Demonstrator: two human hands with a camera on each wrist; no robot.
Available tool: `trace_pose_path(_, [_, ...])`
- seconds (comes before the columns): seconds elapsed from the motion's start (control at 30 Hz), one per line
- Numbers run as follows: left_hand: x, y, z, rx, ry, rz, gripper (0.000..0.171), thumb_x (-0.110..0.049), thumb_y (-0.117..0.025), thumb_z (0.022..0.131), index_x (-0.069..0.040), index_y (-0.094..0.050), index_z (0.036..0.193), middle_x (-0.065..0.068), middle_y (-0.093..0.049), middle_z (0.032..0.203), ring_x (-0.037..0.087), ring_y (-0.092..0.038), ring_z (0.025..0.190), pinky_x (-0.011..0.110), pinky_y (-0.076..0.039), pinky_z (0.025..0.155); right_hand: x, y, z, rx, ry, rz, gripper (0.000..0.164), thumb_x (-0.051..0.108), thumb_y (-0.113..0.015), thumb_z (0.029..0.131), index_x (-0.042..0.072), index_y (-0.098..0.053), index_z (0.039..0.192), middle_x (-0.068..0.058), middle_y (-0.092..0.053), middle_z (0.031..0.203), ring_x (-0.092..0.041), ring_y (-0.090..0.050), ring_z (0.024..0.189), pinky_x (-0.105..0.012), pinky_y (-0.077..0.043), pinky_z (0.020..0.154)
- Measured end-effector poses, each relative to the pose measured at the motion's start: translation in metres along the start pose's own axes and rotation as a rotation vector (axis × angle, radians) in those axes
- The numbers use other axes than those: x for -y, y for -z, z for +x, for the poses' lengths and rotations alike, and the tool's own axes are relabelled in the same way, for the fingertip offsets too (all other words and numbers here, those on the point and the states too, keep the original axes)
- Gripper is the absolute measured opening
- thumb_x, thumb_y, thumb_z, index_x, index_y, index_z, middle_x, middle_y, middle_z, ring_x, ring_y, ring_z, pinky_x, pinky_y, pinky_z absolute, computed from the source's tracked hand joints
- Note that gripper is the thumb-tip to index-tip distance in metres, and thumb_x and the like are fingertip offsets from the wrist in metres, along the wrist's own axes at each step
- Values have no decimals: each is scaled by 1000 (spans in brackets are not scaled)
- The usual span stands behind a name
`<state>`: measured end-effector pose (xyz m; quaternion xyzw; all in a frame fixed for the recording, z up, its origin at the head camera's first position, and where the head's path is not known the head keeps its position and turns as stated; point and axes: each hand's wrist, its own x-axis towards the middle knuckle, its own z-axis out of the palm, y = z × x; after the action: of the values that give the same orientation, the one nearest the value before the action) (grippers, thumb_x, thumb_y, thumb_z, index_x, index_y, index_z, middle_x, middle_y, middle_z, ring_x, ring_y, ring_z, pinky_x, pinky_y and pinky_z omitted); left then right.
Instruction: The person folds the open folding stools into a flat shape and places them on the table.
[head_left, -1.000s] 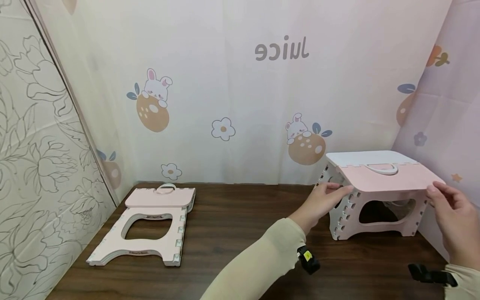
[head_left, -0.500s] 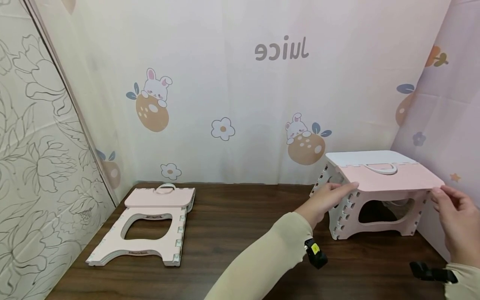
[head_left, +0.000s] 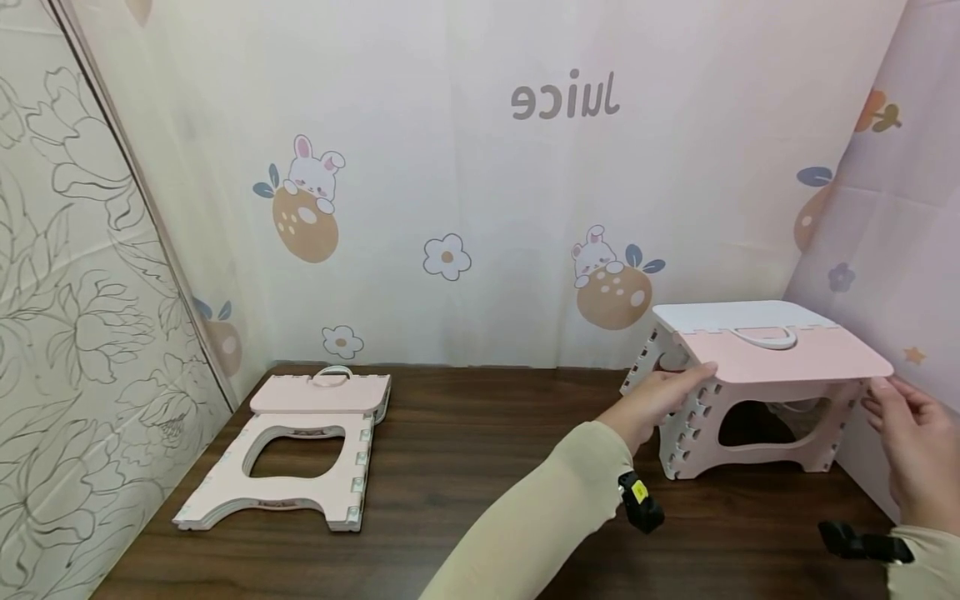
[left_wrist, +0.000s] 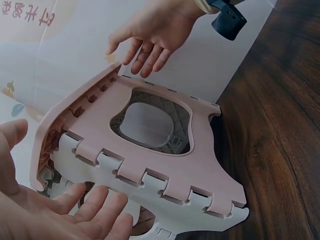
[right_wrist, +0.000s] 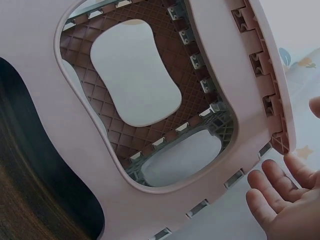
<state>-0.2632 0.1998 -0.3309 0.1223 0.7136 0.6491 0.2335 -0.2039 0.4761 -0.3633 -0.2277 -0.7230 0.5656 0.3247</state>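
An unfolded pink-and-white folding step stool [head_left: 787,354] stands upright at the right, its pale handle [head_left: 772,338] lying on the top. My left hand [head_left: 656,402] is at its left front corner, the thumb reaching the edge of the top. In the left wrist view the left fingers [left_wrist: 97,210] are loosely extended beside the white hinged side. My right hand [head_left: 911,442] is at the right front corner, thumb by the top's edge. The right wrist view shows the right fingers [right_wrist: 272,182] loosely bent, one fingertip close to the corner; contact is unclear.
A second pink folding stool [head_left: 300,454] lies folded flat at the left of the dark wooden table [head_left: 480,475]. Printed curtains [head_left: 465,183] hang behind and at the right, and a floral panel [head_left: 75,333] stands at the left.
My left hand has shifted slightly right, its thumb closer over the corner. My right hand has moved slightly right and down at its corner. Both stools stay put.
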Motion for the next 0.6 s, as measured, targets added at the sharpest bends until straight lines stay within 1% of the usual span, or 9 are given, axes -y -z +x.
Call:
trace_pose_path(0.07, [1,0,1,6,-2,0,58,-54,-62,93,-14,-64,134,1,-63,128,21,-60,120,47,-42,105,-1,-2,1,13,1,-44,59,33,-48,106,8,-31,156,13,-50,137,5,-46,122,-10,-30,103])
trace_pose_path(0.13, [1,0,1,10,-1,0,58,-54,-62,93,-13,-63,134,2,-62,130,22,-60,121,47,-42,105,-2,-3,2,32,7,-74,58,35,-43,107,9,-28,157,3,-40,152,0,-40,132,-21,-24,113])
trace_pose_path(0.17, [1,-1,2,10,2,0,58,-54,-62,93,-13,-63,134,2,-62,130,22,-60,121,47,-42,105,-2,-3,4,42,6,-85,58,37,-40,108,9,-27,158,0,-38,155,-2,-37,135,-27,-22,116])
trace_pose_path(0.23, [1,-1,2,7,6,-7,58,-54,-62,93,-12,-63,133,3,-63,129,23,-60,121,48,-42,105,-2,-4,6,61,-2,-102,60,40,-35,108,10,-24,159,-3,-25,162,-7,-30,141,-37,-17,119])
trace_pose_path(0.27, [2,-2,3,3,10,-7,58,-53,-63,93,-11,-64,133,3,-63,127,23,-60,120,47,-42,105,-2,-3,8,70,-9,-102,60,42,-33,109,11,-22,159,-3,-22,162,-8,-28,143,-38,-16,119])
trace_pose_path(0.43, [1,-3,5,-16,19,-1,57,-53,-63,93,-10,-65,130,4,-65,121,21,-59,119,47,-43,104,1,-2,14,113,-28,-70,60,45,-30,109,16,-19,160,1,-21,163,-7,-25,144,-35,-13,119])
trace_pose_path(0.5, [1,-4,5,-14,16,4,56,-53,-62,93,-11,-66,130,2,-66,120,20,-59,119,47,-43,104,2,-3,15,120,-27,-43,60,45,-32,108,16,-20,160,5,-24,161,-3,-26,142,-29,-14,118])
trace_pose_path(0.53, [1,-4,5,-13,13,9,56,-53,-62,93,-11,-66,130,1,-66,120,19,-59,119,46,-43,104,2,-3,16,122,-25,-37,60,45,-33,108,16,-20,160,6,-27,160,-3,-28,141,-29,-14,118])
trace_pose_path(0.6, [1,-4,6,-10,6,13,55,-53,-61,94,-12,-66,129,0,-66,118,18,-58,119,46,-43,104,3,-3,17,120,-39,-19,61,46,-36,108,17,-23,159,8,-33,155,-2,-34,135,-25,-18,115])
